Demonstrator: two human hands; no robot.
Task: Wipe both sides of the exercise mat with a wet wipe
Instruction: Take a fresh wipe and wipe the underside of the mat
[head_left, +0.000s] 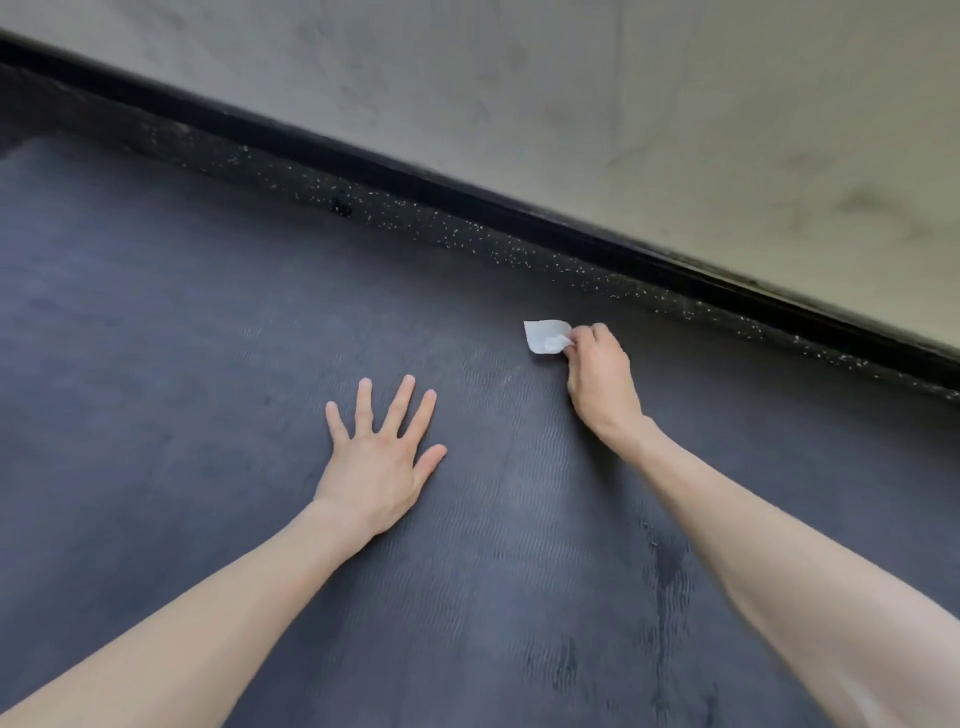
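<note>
You had one exercise mat (156, 312) laid out, with one wet wipe (543, 336) near its far edge. You had two hands on it: one left hand (376, 462) and one right hand (600, 379). Past that far edge you had one speckled floor strip (415, 218), one black baseboard (363, 161) and one wall (623, 104).

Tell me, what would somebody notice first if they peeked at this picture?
Probably the small white wet wipe, bright against the dark exercise mat, pinched in the right hand near the mat's far edge. Next comes the left hand, pressed flat on the mat's middle with fingers spread wide. Dark wet-looking streaks show on the mat by the right forearm.
</note>
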